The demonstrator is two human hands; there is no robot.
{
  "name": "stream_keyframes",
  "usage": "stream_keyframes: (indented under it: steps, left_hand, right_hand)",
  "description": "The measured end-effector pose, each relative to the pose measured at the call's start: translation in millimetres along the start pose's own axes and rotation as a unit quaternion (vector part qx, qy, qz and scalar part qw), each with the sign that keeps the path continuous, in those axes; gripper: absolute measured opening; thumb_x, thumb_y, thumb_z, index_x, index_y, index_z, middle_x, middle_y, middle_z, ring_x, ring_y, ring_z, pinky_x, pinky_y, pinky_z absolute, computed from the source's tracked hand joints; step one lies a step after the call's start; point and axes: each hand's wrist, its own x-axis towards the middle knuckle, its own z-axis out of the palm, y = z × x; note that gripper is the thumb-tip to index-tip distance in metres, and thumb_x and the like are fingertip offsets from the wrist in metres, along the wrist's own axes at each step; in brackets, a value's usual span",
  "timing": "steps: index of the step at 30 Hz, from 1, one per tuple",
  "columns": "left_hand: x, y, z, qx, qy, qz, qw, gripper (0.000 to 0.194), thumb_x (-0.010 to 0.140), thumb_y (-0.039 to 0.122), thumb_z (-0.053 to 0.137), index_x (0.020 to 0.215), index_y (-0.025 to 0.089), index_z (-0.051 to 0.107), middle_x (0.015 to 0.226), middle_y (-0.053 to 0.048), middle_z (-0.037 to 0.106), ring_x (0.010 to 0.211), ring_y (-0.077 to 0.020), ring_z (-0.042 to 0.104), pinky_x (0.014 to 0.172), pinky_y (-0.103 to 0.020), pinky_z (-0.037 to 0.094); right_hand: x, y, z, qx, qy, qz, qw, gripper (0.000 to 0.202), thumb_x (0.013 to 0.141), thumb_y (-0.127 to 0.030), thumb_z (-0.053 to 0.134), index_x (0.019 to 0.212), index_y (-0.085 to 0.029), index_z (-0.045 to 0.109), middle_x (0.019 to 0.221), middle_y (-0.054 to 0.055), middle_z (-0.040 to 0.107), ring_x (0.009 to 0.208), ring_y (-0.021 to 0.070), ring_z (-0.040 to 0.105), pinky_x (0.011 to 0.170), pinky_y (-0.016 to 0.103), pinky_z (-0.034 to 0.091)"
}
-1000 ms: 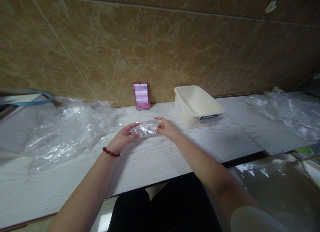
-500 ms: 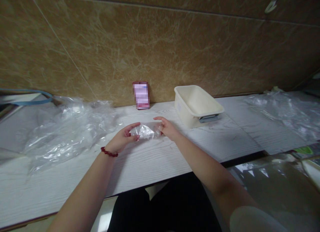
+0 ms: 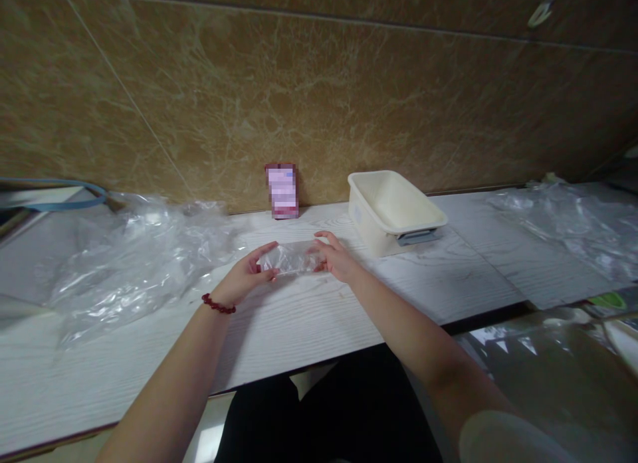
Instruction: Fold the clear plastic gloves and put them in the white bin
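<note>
Between my hands, just over the white wood-grain table (image 3: 309,323), is a small bundle of clear plastic film (image 3: 293,258), crinkled and shiny. My left hand (image 3: 246,274), with a dark red bead bracelet at the wrist, grips the bundle's left end between thumb and fingers. At the other end, my right hand (image 3: 339,258) pinches the film, its index finger raised and slightly bent. Whether something lies inside the clear plastic I cannot make out.
A cream plastic bin (image 3: 371,227) with a grey handle stands right of my hands. A phone (image 3: 283,190) leans on the brown marbled wall. Heaps of clear plastic bags (image 3: 144,264) cover the table's left; more plastic film (image 3: 583,217) lies far right.
My right hand has shifted slightly to the right, and the film between my hands looks longer and flatter. My left hand has barely moved.
</note>
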Motion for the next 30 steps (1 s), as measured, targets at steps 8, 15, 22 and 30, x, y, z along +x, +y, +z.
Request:
stream_keyframes:
  steps: [8, 15, 22, 30]
  left_hand:
    - [-4.4, 7.9, 3.6, 0.001, 0.008, 0.031, 0.999, 0.072, 0.056, 0.015, 0.067, 0.123, 0.022, 0.041, 0.091, -0.004, 0.059, 0.065, -0.01, 0.053, 0.059, -0.021, 0.045]
    - [-15.7, 35.9, 15.9, 0.039, -0.017, 0.068, 0.997, 0.075, 0.054, 0.011, 0.067, 0.123, 0.027, 0.042, 0.124, -0.006, 0.044, 0.073, -0.0125, 0.054, 0.058, -0.022, 0.047]
    - [-22.4, 54.5, 42.7, 0.028, -0.012, 0.092, 0.995, 0.068, 0.062, 0.017, 0.063, 0.125, 0.027, 0.039, 0.116, -0.005, 0.049, 0.066, -0.0088, 0.051, 0.061, -0.026, 0.051]
    - [-28.3, 61.0, 67.3, 0.103, 0.001, 0.097, 0.99, 0.078, 0.058, 0.015, 0.066, 0.128, 0.024, 0.034, 0.099, -0.005, 0.061, 0.057, -0.0082, 0.053, 0.055, -0.02, 0.046]
  right_hand:
    - [-3.8, -1.6, -0.7, 0.019, -0.013, -0.003, 1.0, 0.067, 0.059, -0.014, 0.069, 0.115, -0.024, 0.035, 0.075, -0.002, 0.061, 0.061, 0.0074, 0.056, 0.056, 0.02, 0.045]
    - [-21.7, -37.4, -9.9, -0.015, -0.09, 0.052, 0.994, 0.02, 0.064, -0.019, 0.067, 0.08, -0.012, 0.056, 0.072, 0.002, 0.06, 0.063, 0.0077, 0.055, 0.062, 0.022, 0.045]
    - [-57.1, -77.2, -12.9, -0.103, -0.012, 0.046, 0.994, 0.008, 0.068, -0.014, 0.062, 0.071, -0.013, 0.054, 0.072, 0.002, 0.06, 0.057, 0.007, 0.053, 0.051, 0.019, 0.043]
    - [-82.4, -94.7, -30.6, -0.213, 0.002, 0.061, 0.975, 0.008, 0.075, -0.02, 0.055, 0.077, -0.016, 0.048, 0.072, 0.002, 0.061, 0.052, 0.0074, 0.056, 0.037, 0.013, 0.033]
